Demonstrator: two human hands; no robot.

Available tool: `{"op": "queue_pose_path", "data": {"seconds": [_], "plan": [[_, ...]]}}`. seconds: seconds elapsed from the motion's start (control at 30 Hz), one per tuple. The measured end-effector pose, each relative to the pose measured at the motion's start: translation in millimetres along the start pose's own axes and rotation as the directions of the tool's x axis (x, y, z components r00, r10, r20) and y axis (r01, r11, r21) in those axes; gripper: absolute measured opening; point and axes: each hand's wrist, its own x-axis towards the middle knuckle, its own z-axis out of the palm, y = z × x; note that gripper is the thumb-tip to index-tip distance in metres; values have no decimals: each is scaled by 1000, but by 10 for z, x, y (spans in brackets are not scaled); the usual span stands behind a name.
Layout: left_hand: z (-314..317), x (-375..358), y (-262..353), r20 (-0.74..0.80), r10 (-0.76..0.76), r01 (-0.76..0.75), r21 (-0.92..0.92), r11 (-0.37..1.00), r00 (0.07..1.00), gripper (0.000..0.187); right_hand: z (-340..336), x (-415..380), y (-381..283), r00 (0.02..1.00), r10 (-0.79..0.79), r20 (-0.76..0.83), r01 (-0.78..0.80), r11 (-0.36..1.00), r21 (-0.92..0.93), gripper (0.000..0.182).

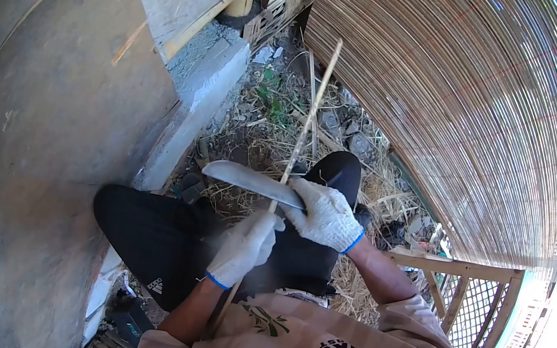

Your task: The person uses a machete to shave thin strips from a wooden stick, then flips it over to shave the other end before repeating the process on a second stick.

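Observation:
My right hand (327,216), in a white knit glove with a blue cuff, is closed around the handle end of a machete (245,179). The broad grey blade points left and lies across a long thin bamboo strip (311,113), apparently touching it. My left hand (244,247), gloved the same way, is wrapped round that strip just below the blade. The strip slants from near my chest up and away, over my bent legs in black trousers (151,231). The machete's handle is hidden inside my right glove.
A bamboo-slat screen (447,105) leans along the right. A large worn board (49,118) and a concrete ledge (204,94) stand on the left. Straw (391,191) and rubble cover the ground ahead. A wooden lattice frame (471,304) sits at lower right.

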Motion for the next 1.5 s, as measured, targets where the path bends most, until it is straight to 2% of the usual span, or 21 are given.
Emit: {"op": "queue_pose_path", "data": {"seconds": [0.07, 0.2, 0.27, 0.3, 0.37, 0.47, 0.5, 0.6, 0.67, 0.73, 0.77, 0.87, 1.0, 1.13, 1.2, 1.23, 1.33, 1.4, 1.47, 1.5], "plan": [[-76, 40, -44, 12, 58, -55, -201, 978, 998, 35, 21, -44, -45, 999, -43, -4, 44, 999, 32, 37], [-90, 81, -27, -34, 56, -61, -196, 979, 998, 36, 59, -98, -41, 994, -111, -10, 111, 994, -22, 50], [-51, 95, -27, -40, 60, -68, -214, 975, 997, 35, 99, -104, -10, 999, 0, 34, 2, 999, -38, 59], [-35, 102, -24, -47, 65, -74, -228, 971, 997, 33, 111, -111, -19, 999, -3, 36, 5, 999, -39, 59], [-27, 113, -24, -50, 61, -71, -238, 969, 997, 32, 137, -128, -39, 980, -82, -181, 94, 994, 58, 65], [20, 120, -8, -50, 41, -51, -231, 971, 998, 30, 47, -43, -78, 976, -174, -131, 185, 979, 81, 69], [49, 125, -5, -51, 24, -35, -218, 975, 998, 30, 4, -26, -109, 990, -133, -38, 136, 987, 85, 67], [101, 129, -108, -53, 75, -82, -138, 987, 996, 29, 76, 4, -91, 991, -134, -21, 134, 991, 12, 65], [144, 94, -64, -70, 51, -62, -155, 986, 996, 24, 78, 47, -125, 992, -119, -30, 119, 993, 12, 59], [192, 70, -52, -51, 88, -96, -170, 981, 995, 19, 75, 76, -128, 997, -74, -35, 72, 995, -65, 53], [165, 78, -85, -14, 88, -89, -198, 976, 996, 16, 56, 98, -139, 995, -80, -63, 78, 996, -47, 50], [193, 51, -62, -14, 43, -45, -208, 977, 999, 17, -24, 143, -122, 1000, -22, -17, 21, 999, -50, 50], [206, 26, -30, -2, 38, -38, -196, 980, 999, 17, -40, 94, -151, 999, -26, -23, 26, 1000, 11, 50], [242, 32, -19, -14, 86, -87, -179, 980, 996, 18, -29, 101, -105, 998, -64, -28, 63, 998, -15, 52], [266, 11, -3, -26, 100, -103, -166, 981, 995, 19, -42, 149, -110, 990, -83, -114, 80, 996, -37, 49], [286, -27, 24, -31, 91, -95, -148, 984, 995, 19, -53, 191, -75, 991, -44, -126, 41, 999, -29, 44], [344, -150, 42, -48, 71, -76, -102, 992, 996, 20, -245, 377, 31, 965, -3, -262, 22, 997, 68, 38], [366, -189, 4, -53, 60, -64, -77, 995, 997, 20, -342, 451, 125, 965, 77, -252, -66, 996, 53, 35], [393, -197, -43, -96, 100, -101, -9, 995, 990, 21, -395, 501, 255, 969, 48, -242, -48, 999, 5, 34], [406, -207, -55, -93, 100, -101, -13, 995, 991, 21, -417, 528, 289, 958, 20, -287, -18, 1000, 9, 35]]}}
